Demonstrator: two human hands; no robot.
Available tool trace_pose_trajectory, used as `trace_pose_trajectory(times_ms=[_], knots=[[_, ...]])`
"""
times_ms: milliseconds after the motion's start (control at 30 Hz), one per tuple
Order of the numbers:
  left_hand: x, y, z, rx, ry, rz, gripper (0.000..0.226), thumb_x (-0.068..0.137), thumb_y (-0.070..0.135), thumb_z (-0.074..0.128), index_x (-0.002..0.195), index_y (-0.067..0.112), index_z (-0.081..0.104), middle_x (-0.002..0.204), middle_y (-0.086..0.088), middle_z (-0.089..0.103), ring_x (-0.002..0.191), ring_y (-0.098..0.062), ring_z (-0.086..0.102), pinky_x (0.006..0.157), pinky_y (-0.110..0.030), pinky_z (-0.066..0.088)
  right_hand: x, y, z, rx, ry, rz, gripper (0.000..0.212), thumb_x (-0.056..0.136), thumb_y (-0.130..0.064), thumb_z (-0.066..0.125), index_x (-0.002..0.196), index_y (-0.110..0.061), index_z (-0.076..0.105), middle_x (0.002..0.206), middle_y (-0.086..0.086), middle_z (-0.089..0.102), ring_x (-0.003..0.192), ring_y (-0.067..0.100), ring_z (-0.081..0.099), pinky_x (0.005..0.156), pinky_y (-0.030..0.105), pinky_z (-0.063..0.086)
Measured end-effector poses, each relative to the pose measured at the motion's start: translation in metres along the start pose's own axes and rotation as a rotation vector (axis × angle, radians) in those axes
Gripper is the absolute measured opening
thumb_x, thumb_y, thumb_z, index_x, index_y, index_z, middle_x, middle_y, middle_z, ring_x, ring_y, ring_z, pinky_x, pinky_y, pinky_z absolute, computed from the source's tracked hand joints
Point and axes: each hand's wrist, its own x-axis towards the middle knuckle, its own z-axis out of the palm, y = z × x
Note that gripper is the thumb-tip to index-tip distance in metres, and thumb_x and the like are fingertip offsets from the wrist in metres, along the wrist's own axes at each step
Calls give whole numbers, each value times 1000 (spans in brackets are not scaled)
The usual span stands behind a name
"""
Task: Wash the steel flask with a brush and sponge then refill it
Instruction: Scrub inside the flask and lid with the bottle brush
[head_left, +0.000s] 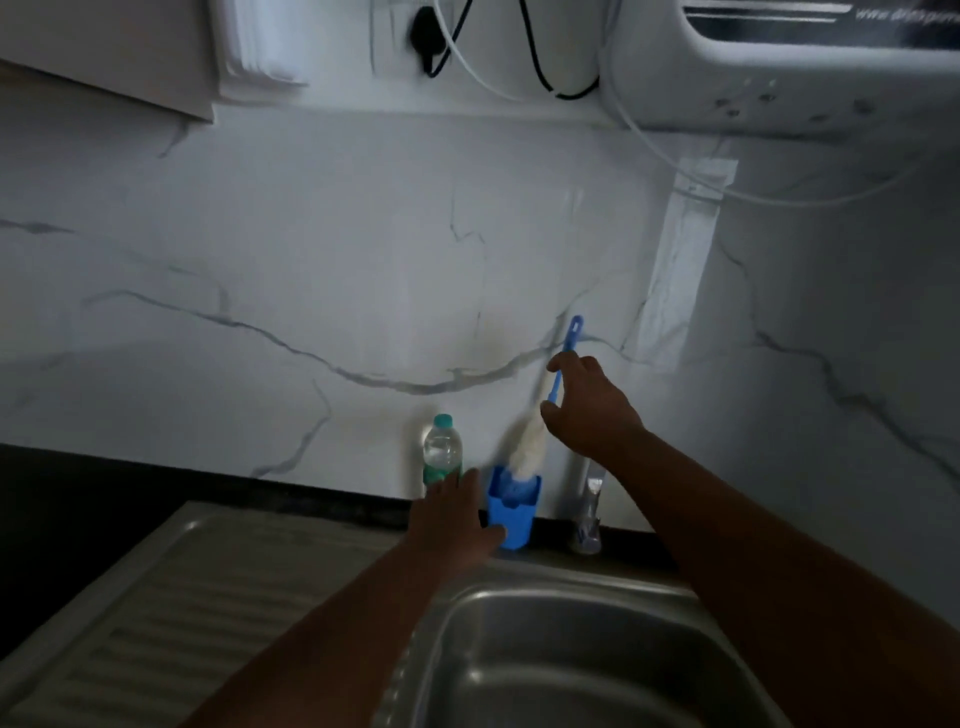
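Upright and tilted, the bottle brush (540, 415) stands with its white bristle head in the blue holder (511, 512) behind the steel sink (571, 649). Right hand (587, 410) pinches its blue handle. Left hand (457, 519), fingers fairly straight, rests against the holder, beside 1 plastic water bottle (441, 449) and near the tap (589, 514).

Dim, soft, slightly blurred wide-angle view

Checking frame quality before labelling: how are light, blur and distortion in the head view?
Head view: dim, underexposed, sink and arms dark; motion blur softens the brush, bottle and right hand; wide-angle bend curves the counter edge; the steel flask isn't visible.
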Motion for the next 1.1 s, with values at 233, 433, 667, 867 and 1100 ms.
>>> trace_pose_trajectory(times_ms=[233, 433, 667, 867, 1100], knots=[[59, 3, 34, -151, -101, -153, 105, 69, 60, 75, 149, 18, 22, 148, -7, 35, 135, -27, 38, 107, -43, 39, 74, 38, -4, -628, 61, -324, 47, 79, -13, 58, 124, -28, 56, 129, 7, 51, 108, 31, 51, 86, 42, 44], [78, 2, 58, -204, -78, -179, 104, 63, 65, 78, 142, 17, 31, 140, -5, 42, 127, -25, 44, 102, -42, 43, 98, 54, -16, -1160, -86, -636, 28, 67, -38, 76, 95, -38, 72, 116, -6, 62, 107, 26, 55, 85, 39, 40], [89, 6, 85, -268, -44, -255, 113, 53, 77, 74, 140, 14, 39, 136, -6, 50, 122, -27, 51, 98, -43, 47, 111, 68, -17, -1304, -3, -713, 21, 53, -35, 77, 72, -31, 70, 96, -3, 65, 93, 25, 60, 83, 38, 31], [93, 11, 96, -348, 76, -297, 97, 57, 66, 80, 130, 11, 46, 126, -7, 57, 114, -26, 57, 94, -42, 50, 115, 75, -11, -1236, -19, -809, 16, 64, -29, 78, 71, -24, 64, 77, -4, 63, 78, 23, 59, 82, 38, 32], [91, 13, 103, -421, 146, -304, 85, 60, 55, 84, 123, 10, 50, 119, -6, 60, 108, -25, 61, 89, -42, 52, 110, 46, -9, -1096, -183, -793, 15, 88, -26, 54, 95, -34, 64, 93, -11, 66, 85, 13, 50, 92, 36, 29]])
